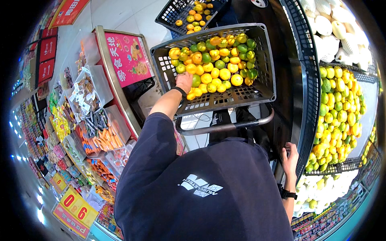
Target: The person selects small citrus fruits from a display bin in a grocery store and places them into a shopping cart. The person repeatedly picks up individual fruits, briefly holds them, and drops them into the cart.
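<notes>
My left hand, with a dark band at its wrist, reaches into the left side of a black plastic crate. Its fingers are among yellow and green citrus fruits, beside a green one. The fingertips are partly hidden, so a hold on a fruit cannot be made out. Lower right, my right hand is beside the dark edge of the fruit display, fingers slightly bent and nothing visible in them. A cart's metal handle runs between the crate and my body.
Beyond the first crate is another black crate with small citrus. On the right, the display bears a heap of yellow-green citrus and foam-wrapped fruits. Clear bins of packaged snacks and a pink sign stand close on the left.
</notes>
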Demonstrator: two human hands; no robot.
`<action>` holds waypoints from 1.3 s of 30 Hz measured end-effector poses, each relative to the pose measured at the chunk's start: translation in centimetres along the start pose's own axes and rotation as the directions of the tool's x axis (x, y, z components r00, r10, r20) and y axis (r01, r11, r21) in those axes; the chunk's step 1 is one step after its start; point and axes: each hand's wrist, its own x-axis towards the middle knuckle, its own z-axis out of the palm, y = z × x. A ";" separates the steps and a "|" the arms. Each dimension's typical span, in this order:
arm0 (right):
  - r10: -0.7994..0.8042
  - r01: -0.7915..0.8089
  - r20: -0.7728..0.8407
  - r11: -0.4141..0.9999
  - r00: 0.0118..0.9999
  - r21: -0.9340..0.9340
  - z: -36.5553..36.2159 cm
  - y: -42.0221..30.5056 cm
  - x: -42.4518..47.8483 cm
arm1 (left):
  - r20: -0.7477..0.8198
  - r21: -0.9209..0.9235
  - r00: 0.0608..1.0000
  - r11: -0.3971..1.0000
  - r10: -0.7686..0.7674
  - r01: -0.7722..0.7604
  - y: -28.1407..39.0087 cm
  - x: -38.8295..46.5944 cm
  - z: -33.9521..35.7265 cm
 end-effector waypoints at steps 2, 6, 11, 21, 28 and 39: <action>0.036 -0.036 0.006 0.999 0.999 0.009 0.2 0.2 -0.6 | 0.039 0.066 0.999 0.998 -0.001 -0.002 0.5 0.2 -0.2; 0.027 -0.027 0.020 0.999 0.999 0.029 0.2 -0.1 -1.1 | 0.111 -0.051 0.992 0.997 0.055 -0.049 -0.2 0.7 0.4; 0.000 0.000 0.011 0.999 1.000 0.033 -0.4 0.3 -0.6 | 0.071 -0.184 0.986 0.973 0.151 -0.136 -2.2 -1.6 -3.1; -0.031 0.030 -0.025 0.999 0.999 -0.011 -1.9 4.6 -1.5 | 0.186 -0.019 0.982 1.000 0.013 -0.010 0.5 -1.6 -1.0; 0.087 -0.088 0.014 0.995 0.996 0.040 -1.3 6.4 -4.2 | 0.258 -0.007 0.963 0.997 0.081 -0.082 0.9 -1.8 -3.0; 0.023 -0.017 -0.056 0.995 0.998 0.097 -2.6 9.1 -4.2 | -0.051 -0.502 0.989 0.853 0.137 -0.144 0.3 -3.0 -3.1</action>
